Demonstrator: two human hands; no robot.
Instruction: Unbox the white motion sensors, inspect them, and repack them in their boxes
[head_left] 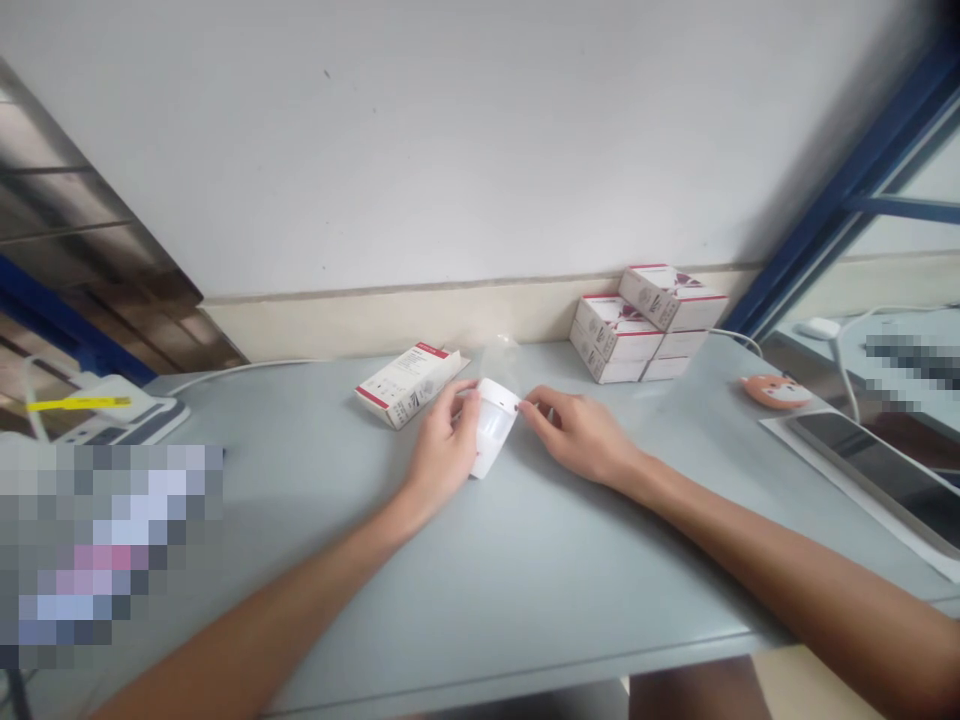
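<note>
A small white plastic device (493, 425) lies on the grey table (525, 570), near its middle. My left hand (442, 450) is curled around the device's left side and grips it. My right hand (577, 432) sits just to the right, its fingers bent with the fingertips touching the device's top right edge. An opened white and red carton (409, 383) lies flat just behind my left hand.
Several stacked white and red cartons (641, 325) stand at the back right against the wall. An orange fox-shaped object (776, 391) and a dark tablet (877, 475) lie to the right. A white device with a yellow tag (112, 410) and a white cable (232, 370) sit at the left.
</note>
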